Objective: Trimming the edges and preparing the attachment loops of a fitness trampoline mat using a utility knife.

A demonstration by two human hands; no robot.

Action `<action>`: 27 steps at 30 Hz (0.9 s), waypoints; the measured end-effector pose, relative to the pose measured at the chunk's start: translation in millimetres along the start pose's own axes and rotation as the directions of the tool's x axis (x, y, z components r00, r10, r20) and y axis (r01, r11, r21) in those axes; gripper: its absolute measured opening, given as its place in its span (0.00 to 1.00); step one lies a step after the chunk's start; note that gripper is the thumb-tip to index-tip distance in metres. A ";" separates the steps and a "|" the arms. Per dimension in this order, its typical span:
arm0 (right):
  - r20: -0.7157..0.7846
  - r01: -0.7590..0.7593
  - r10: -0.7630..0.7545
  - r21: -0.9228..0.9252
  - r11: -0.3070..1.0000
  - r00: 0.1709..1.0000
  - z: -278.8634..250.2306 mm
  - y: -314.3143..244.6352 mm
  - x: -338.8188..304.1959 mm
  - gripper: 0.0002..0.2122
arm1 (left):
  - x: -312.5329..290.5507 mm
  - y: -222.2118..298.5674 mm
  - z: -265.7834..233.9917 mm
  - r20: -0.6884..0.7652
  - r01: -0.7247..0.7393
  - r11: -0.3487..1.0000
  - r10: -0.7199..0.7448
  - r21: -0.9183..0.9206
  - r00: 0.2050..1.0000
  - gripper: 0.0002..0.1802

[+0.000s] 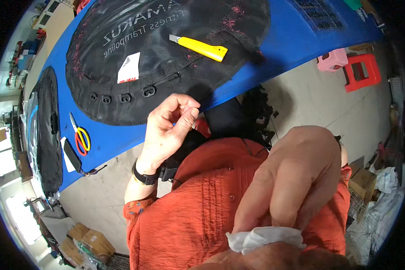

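My left hand (171, 123), with a dark band on the wrist, is closed in a pinch just off the near edge of the blue-covered table (112, 139). Whatever lies between its thumb and forefinger, if anything, is too small to make out. Close to the camera, my right hand (297, 175) points its fingers down onto a crumpled white tissue (265, 238). A round black trampoline mat (166, 63) is spread on the table, with dark buckle-like rings (148, 91) along its near rim. On it rest a yellow utility knife (200, 48), blade showing, and a white label (129, 69).
Scissors (82, 139) with red and yellow handles lie at the table's left, beside a dark flat object (72, 155). Another black mat (49, 135) is left of them. A pink stool (332, 60) and a red stool (362, 72) stand right. Cardboard boxes (92, 243) sit lower left.
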State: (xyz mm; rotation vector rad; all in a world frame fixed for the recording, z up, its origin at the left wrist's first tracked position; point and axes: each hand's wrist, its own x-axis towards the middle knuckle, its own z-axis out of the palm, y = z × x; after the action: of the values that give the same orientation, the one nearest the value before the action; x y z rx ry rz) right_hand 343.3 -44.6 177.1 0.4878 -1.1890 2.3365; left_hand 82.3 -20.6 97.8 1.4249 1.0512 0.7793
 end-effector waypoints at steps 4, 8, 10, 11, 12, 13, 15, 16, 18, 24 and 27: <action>0.069 -0.125 0.117 0.139 0.982 0.991 -2.5 -1.8 5.8 0.10 | 1.6 1.1 3.8 0.037 -0.017 0.995 0.021 -0.102 0.999 0.05; 0.026 -0.051 0.045 0.305 0.951 0.999 3.4 0.8 19.6 0.10 | 1.8 -7.9 5.0 0.011 -0.044 0.999 0.044 -0.008 0.999 0.05; 0.058 -0.020 0.004 0.287 0.958 0.998 3.4 4.8 19.5 0.10 | 1.3 -7.4 6.1 -0.002 -0.026 0.999 0.026 -0.023 1.000 0.05; 0.090 0.007 -0.032 0.270 0.963 0.995 3.7 7.3 19.3 0.10 | 0.7 -4.8 7.1 0.008 -0.023 1.000 0.023 -0.022 1.000 0.05; 0.083 0.015 -0.038 0.268 0.963 0.996 3.1 10.9 19.1 0.10 | -0.3 -1.2 8.4 0.022 0.023 1.000 -0.023 -0.016 0.999 0.04; 0.099 0.071 -0.099 0.258 0.964 0.990 1.7 13.8 19.4 0.07 | -0.6 1.0 9.3 0.031 0.067 0.998 -0.066 -0.012 0.997 0.03; 0.108 0.129 -0.159 0.244 0.961 0.981 2.0 14.8 20.8 0.05 | 0.6 -4.3 9.6 0.044 0.067 0.997 -0.065 -0.038 0.997 0.03; 0.082 0.134 -0.151 0.181 0.974 0.985 2.1 13.5 21.6 0.05 | -0.5 -6.7 10.1 0.041 0.067 0.996 -0.065 -0.065 0.997 0.03; 0.025 0.137 -0.139 0.052 0.989 0.990 2.6 9.8 23.1 0.05 | -2.4 -7.8 6.7 0.046 0.069 0.996 -0.066 -0.056 0.997 0.04; -0.162 0.123 -0.187 -0.339 0.933 0.969 5.5 7.5 25.6 0.05 | 1.7 -11.3 8.3 0.050 0.053 0.999 -0.053 0.001 0.997 0.04; -0.248 0.077 -0.242 -0.530 0.844 0.938 8.4 4.0 22.8 0.06 | 4.3 -17.6 9.8 0.037 0.007 1.000 -0.008 0.024 0.999 0.04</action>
State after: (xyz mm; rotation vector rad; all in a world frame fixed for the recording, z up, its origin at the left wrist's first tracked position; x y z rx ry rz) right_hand 323.1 -48.0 190.8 0.0268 -1.4763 1.7625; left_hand 90.0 -21.2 78.6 1.4500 1.0400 0.7348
